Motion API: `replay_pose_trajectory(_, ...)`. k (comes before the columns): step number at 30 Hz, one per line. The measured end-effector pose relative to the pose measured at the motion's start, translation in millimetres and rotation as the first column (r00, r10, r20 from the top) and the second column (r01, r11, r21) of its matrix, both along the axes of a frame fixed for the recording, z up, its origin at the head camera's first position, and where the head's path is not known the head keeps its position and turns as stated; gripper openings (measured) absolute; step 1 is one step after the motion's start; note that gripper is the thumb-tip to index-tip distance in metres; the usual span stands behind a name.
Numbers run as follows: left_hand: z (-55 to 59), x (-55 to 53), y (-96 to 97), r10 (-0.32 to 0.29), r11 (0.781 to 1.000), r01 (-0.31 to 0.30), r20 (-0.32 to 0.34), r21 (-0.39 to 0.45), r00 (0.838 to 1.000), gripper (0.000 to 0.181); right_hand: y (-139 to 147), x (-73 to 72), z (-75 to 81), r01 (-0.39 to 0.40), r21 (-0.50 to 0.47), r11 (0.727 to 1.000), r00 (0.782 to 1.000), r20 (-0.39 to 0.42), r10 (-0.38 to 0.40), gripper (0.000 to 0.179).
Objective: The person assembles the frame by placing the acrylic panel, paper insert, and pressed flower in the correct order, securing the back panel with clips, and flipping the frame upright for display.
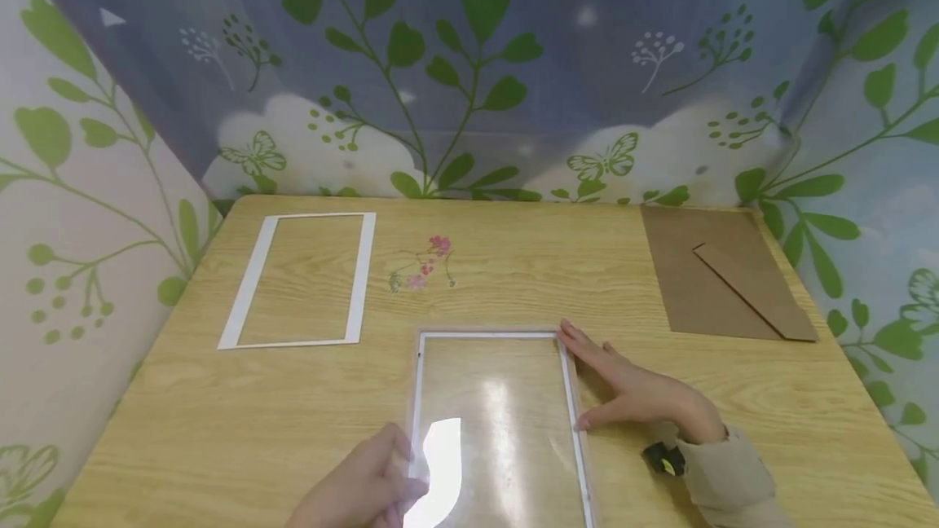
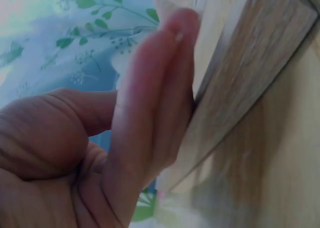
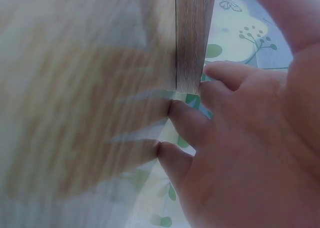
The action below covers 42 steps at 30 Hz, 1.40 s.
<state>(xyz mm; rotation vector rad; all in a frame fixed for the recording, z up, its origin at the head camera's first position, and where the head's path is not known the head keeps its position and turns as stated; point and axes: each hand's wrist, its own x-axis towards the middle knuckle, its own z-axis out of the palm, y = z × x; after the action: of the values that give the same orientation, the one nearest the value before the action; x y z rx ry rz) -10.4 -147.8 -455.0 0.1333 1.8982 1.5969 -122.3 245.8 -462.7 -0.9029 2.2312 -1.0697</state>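
Note:
A shallow picture frame (image 1: pixel 490 335) with thin white inner edges and a clear, glossy pane (image 1: pixel 506 422) lies at the front middle of the table. My left hand (image 1: pixel 370 479) grips its left side, thumb over the edge. In the left wrist view the fingers (image 2: pixel 150 92) lie together along the frame's wood-grained side (image 2: pixel 250 57). Across from it, my right hand (image 1: pixel 634 393) is spread, its forefinger at the far right corner and its thumb on the right side. The right wrist view shows these fingertips (image 3: pixel 185 120) close to the frame's wooden edge (image 3: pixel 192 42).
A white mat border (image 1: pixel 355 292) lies at the back left. Beside it are small pressed flowers (image 1: pixel 429 263) with thin stems. A brown backing board (image 1: pixel 682 275) with a slanted stand flap (image 1: pixel 756 296) lies at the back right. Patterned curtains (image 1: pixel 469 104) enclose the table.

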Motion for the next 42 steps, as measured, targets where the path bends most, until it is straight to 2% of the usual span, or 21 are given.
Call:
replay_pose_trajectory(6, 6.0, 0.2, 8.0, -0.014, 0.991, -0.001, -0.109, -0.132, 0.994, 0.058, 0, 0.0, 1.5, 0.002, 0.008, 1.000, 1.000, 0.002, -0.002, 0.111)
replay_pose_trajectory(8, 8.5, -1.2, 11.0, -0.020, 0.981, -0.006, -0.133, -0.196, 0.991, 0.064, 0, -0.5, 0.9, 0.000, 0.007, 1.000, 1.000, -0.005, 0.000, 0.111)
replay_pose_trajectory(10, 10.8, -3.7, 13.4, -0.038, 0.955, -0.019, -0.184, -0.295, 0.982, 0.068, 0, -1.1, -0.2, 0.000, 0.004, 1.000, 1.000, -0.015, 0.000, 0.110)
replay_pose_trajectory(11, 11.3, -5.1, 14.8, -0.054, 0.935, -0.032, -0.230, -0.354, 0.972, 0.068, 1, -1.4, -0.6, -0.001, 0.003, 1.000, 1.000, -0.022, 0.001, 0.110)
replay_pose_trajectory(13, 12.5, -8.2, 17.5, -0.088, 0.881, -0.087, -0.343, -0.465, 0.935, 0.065, 1, -1.8, -1.6, -0.002, 0.005, 1.000, 0.999, -0.033, 0.002, 0.110)
replay_pose_trajectory(15, 12.5, -13.4, 19.4, -0.136, 0.815, -0.167, -0.464, -0.555, 0.875, 0.062, 1, -2.3, -2.0, -0.002, 0.004, 1.000, 0.999, -0.044, 0.002, 0.109)
replay_pose_trajectory(16, 12.1, -16.5, 20.5, -0.157, 0.787, -0.208, -0.514, -0.581, 0.843, 0.062, 1, -2.4, -1.8, -0.002, 0.002, 1.000, 0.999, -0.046, 0.002, 0.109)
replay_pose_trajectory(17, 12.0, -20.1, 21.3, -0.168, 0.766, -0.240, -0.547, -0.596, 0.820, 0.063, 1, -2.6, -1.9, -0.001, 0.000, 1.000, 0.999, -0.047, 0.001, 0.109)
replay_pose_trajectory(19, 11.3, -27.4, 22.5, -0.189, 0.743, -0.261, -0.568, -0.616, 0.801, 0.070, 1, -2.8, -2.0, -0.003, -0.003, 1.000, 0.999, -0.049, 0.003, 0.109)
replay_pose_trajectory(20, 10.7, -31.0, 22.8, -0.202, 0.737, -0.259, -0.570, -0.624, 0.796, 0.074, 1, -2.9, -1.9, -0.002, -0.003, 1.000, 0.999, -0.050, 0.002, 0.109)
replay_pose_trajectory(25, 7.3, -44.7, 22.9, -0.233, 0.735, -0.210, -0.531, -0.645, 0.815, 0.097, 1, -3.2, -1.4, 0.001, -0.002, 1.000, 0.999, -0.049, -0.001, 0.109)
replay_pose_trajectory(29, 7.1, -48.3, 22.9, -0.227, 0.752, -0.173, -0.496, -0.636, 0.838, 0.110, 0, -2.7, -1.9, -0.004, -0.001, 1.000, 0.999, -0.047, 0.004, 0.109)
replay_pose_trajectory(31, 7.2, -48.9, 23.4, -0.233, 0.753, -0.156, -0.480, -0.639, 0.846, 0.114, 0, -2.2, -2.2, -0.006, -0.002, 1.000, 0.999, -0.046, 0.006, 0.109)
replay_pose_trajectory(34, 7.0, -49.4, 24.5, -0.251, 0.746, -0.137, -0.466, -0.651, 0.848, 0.118, 0, -1.4, -2.1, -0.004, 0.000, 1.000, 0.999, -0.043, 0.004, 0.109)
replay_pose_trajectory(38, 8.4, -49.7, 24.9, -0.282, 0.739, -0.118, -0.464, -0.663, 0.839, 0.121, 0, -0.7, -1.3, -0.004, 0.008, 1.000, 0.999, -0.041, 0.004, 0.110)
replay_pose_trajectory(42, 11.6, -52.5, 25.8, -0.289, 0.724, -0.126, -0.464, -0.679, 0.837, 0.116, 0, -0.9, -0.4, -0.005, 0.013, 1.000, 0.999, -0.042, 0.006, 0.110)
